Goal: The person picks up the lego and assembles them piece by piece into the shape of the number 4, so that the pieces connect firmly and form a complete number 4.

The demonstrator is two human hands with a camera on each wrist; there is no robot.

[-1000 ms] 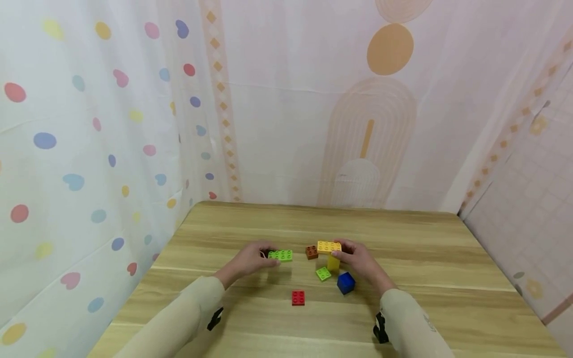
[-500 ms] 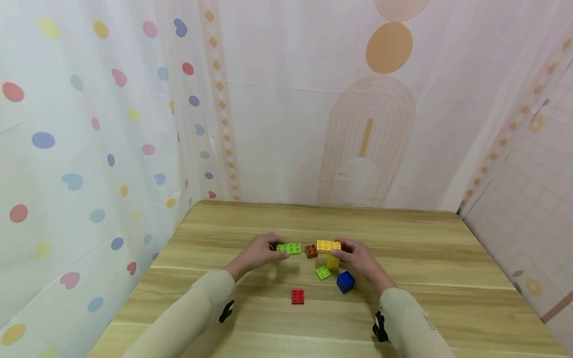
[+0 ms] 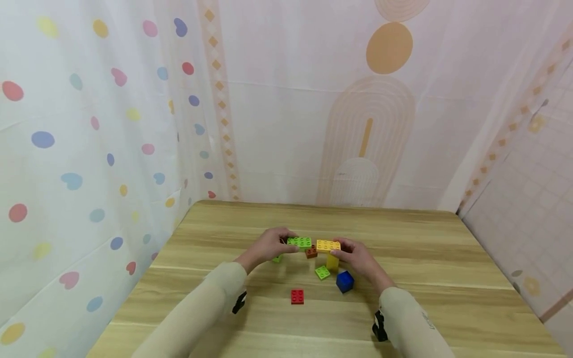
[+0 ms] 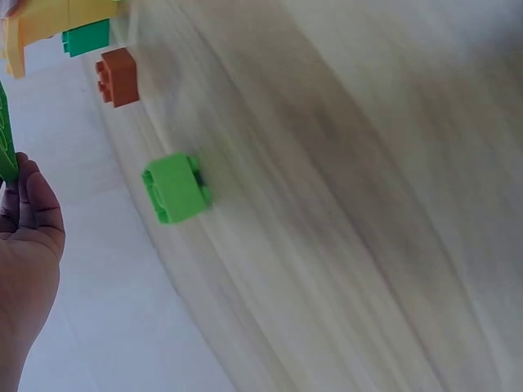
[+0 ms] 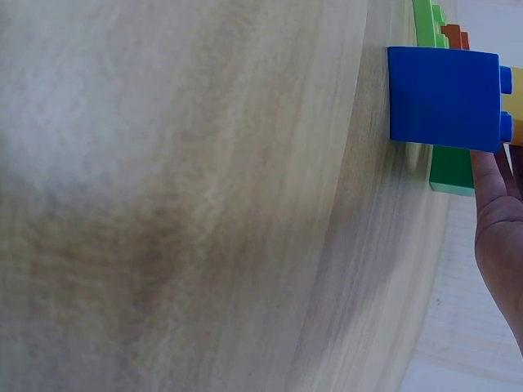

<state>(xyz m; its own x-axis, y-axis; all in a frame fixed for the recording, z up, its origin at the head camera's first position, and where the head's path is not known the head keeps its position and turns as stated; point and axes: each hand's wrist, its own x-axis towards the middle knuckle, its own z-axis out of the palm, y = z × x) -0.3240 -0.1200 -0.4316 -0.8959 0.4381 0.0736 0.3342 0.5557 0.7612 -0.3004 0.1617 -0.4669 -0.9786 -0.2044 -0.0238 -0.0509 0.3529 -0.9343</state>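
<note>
My left hand [image 3: 270,242] pinches a bright green building brick [image 3: 299,242] by its left end, studs up, over the table. The brick's right end is close to a yellow brick [image 3: 329,245] that my right hand [image 3: 358,257] grips at its right end. Below the yellow brick another yellow piece [image 3: 333,262] reaches down. Under and behind the two held bricks sits a brown brick [image 3: 311,253]. A blue brick [image 3: 345,281] stands just in front of my right hand; in the right wrist view it hides part of the fingers.
On the wooden table [image 3: 403,233] lie a flat light green brick [image 3: 322,272] and a red brick [image 3: 297,297]. Another green brick [image 4: 176,188] stands below my left hand. A dark green brick [image 5: 452,170] shows near the right hand. Patterned curtains [image 3: 286,124] hang behind.
My left hand has carried the green brick right and slightly away from me, up close to the yellow brick. The green brick beneath that hand has come into view. My right hand stays nearly still.
</note>
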